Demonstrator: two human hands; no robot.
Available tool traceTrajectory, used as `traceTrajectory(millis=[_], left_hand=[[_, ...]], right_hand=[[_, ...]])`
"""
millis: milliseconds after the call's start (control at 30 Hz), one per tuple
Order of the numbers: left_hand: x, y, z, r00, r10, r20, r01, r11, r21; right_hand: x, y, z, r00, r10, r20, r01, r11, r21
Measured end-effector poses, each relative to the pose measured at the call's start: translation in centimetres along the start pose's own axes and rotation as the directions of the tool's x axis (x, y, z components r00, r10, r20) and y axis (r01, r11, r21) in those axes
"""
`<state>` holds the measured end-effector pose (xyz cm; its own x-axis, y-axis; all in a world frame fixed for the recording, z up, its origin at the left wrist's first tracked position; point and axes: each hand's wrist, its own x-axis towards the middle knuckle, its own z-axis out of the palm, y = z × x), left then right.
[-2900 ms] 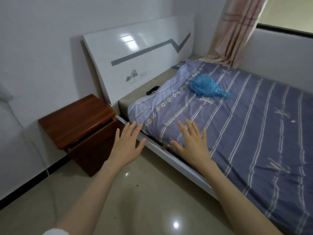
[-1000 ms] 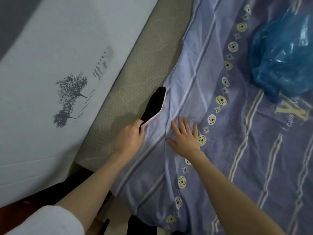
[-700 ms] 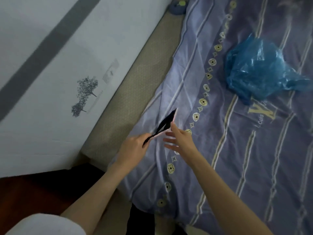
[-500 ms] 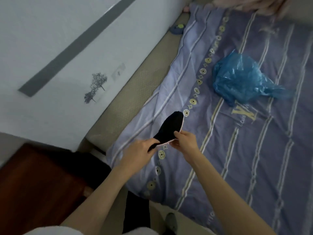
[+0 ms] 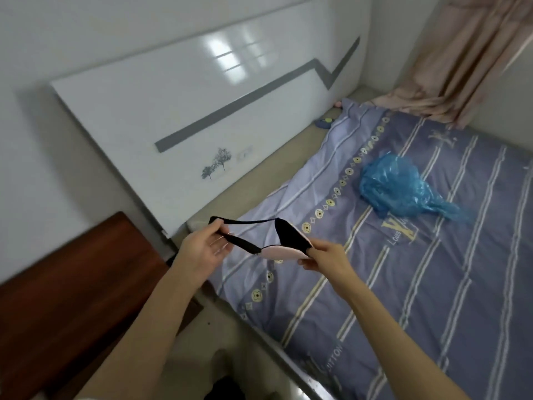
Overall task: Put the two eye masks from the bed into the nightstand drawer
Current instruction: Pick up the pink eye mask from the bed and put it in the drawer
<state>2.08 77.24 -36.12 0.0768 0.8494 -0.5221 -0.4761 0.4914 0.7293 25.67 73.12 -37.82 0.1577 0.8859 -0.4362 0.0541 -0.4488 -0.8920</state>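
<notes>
A black and pink eye mask (image 5: 284, 242) hangs in the air above the near corner of the bed (image 5: 403, 284), held by both hands. My left hand (image 5: 202, 251) pinches its black elastic strap, stretched out to the left. My right hand (image 5: 326, 258) grips the padded part at its right end. A small dark blue object with a yellow spot (image 5: 324, 122), perhaps the second eye mask, lies at the head of the bed by the headboard. The brown wooden nightstand (image 5: 72, 290) stands at lower left; its drawer front is hidden from this angle.
A crumpled blue plastic bag (image 5: 401, 189) lies on the striped purple cover. The white headboard (image 5: 202, 111) runs along the wall. A pink curtain (image 5: 461, 53) hangs at the far right corner. Bare mattress shows between cover and headboard.
The mask was lifted off the bed by my left hand, then taken in both hands. Now the strap is pulled out to the left and my view has drawn back from the bed.
</notes>
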Motion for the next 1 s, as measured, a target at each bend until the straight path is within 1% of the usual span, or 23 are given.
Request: traceTrajectory(millis=[67,167,267,333,367,400,433,467,500,567,600,667,733,767,833,867,933,1000], left_hand=[[-1.3,1.4,-1.2,0.999,0.027,-0.030,-0.028,0.998,-0.051],[-3.1,3.7,-3.0,0.990,0.109,-0.090,-0.118,0.988,-0.098],[-4.8,5.7,-5.5,0.974,0.169,-0.151,-0.195,0.965,-0.174],[-6.1,7.0,-7.7,0.962,0.185,-0.198,-0.227,0.950,-0.213],[-6.6,7.6,-8.9,0.956,0.194,-0.221,-0.243,0.945,-0.220],[-7.2,8.3,-10.3,0.948,0.204,-0.246,-0.260,0.939,-0.224],[-7.9,9.0,-11.9,0.938,0.212,-0.275,-0.278,0.933,-0.229],[-8.5,9.6,-13.5,0.927,0.219,-0.303,-0.296,0.925,-0.238],[-9.2,10.1,-15.2,0.918,0.225,-0.328,-0.313,0.917,-0.246],[-10.4,11.0,-18.4,0.904,0.229,-0.361,-0.336,0.904,-0.266],[-11.0,11.2,-19.8,0.901,0.225,-0.370,-0.339,0.898,-0.280],[-12.1,11.4,-22.4,0.906,0.212,-0.367,-0.339,0.882,-0.327],[-13.3,11.3,-24.5,0.924,0.218,-0.315,-0.331,0.869,-0.368],[-13.8,11.1,-25.3,0.933,0.234,-0.272,-0.327,0.868,-0.374],[-14.7,10.8,-26.3,0.943,0.284,-0.176,-0.332,0.858,-0.393],[-15.2,10.6,-26.7,0.944,0.304,-0.131,-0.331,0.852,-0.406],[-16.1,10.3,-27.0,0.946,0.321,-0.048,-0.312,0.860,-0.403],[-17.2,10.1,-27.3,0.948,0.319,0.010,-0.299,0.897,-0.325]], right_hand=[[-1.2,-1.1,1.4,0.995,0.001,0.097,0.000,1.000,-0.007],[-2.8,-2.8,3.9,0.970,0.020,0.244,-0.021,1.000,0.005],[-4.4,-4.4,7.0,0.919,0.053,0.390,-0.068,0.997,0.026],[-5.4,-5.2,9.5,0.889,0.045,0.455,-0.057,0.998,0.012],[-5.9,-5.5,10.8,0.879,0.020,0.476,0.002,0.999,-0.045],[-6.3,-5.7,12.2,0.871,-0.016,0.491,0.103,0.983,-0.150],[-6.7,-5.8,13.7,0.859,-0.057,0.509,0.218,0.940,-0.263],[-7.2,-5.9,15.3,0.843,-0.092,0.530,0.311,0.887,-0.341],[-7.6,-5.9,17.0,0.833,-0.118,0.541,0.368,0.848,-0.382],[-8.2,-5.9,20.2,0.842,-0.171,0.512,0.416,0.810,-0.414],[-8.4,-5.9,21.5,0.853,-0.188,0.487,0.410,0.818,-0.403],[-8.6,-5.8,23.6,0.872,-0.167,0.461,0.343,0.879,-0.330],[-8.9,-5.8,25.1,0.877,-0.076,0.474,0.195,0.959,-0.208],[-9.1,-5.9,25.6,0.870,-0.033,0.492,0.105,0.987,-0.120],[-9.4,-6.1,26.6,0.838,0.013,0.545,-0.065,0.995,0.076],[-9.5,-6.2,27.1,0.828,0.024,0.560,-0.122,0.983,0.139],[-9.8,-6.4,28.1,0.833,0.030,0.552,-0.151,0.973,0.176],[-10.1,-6.5,29.1,0.867,0.020,0.499,-0.085,0.991,0.107]])
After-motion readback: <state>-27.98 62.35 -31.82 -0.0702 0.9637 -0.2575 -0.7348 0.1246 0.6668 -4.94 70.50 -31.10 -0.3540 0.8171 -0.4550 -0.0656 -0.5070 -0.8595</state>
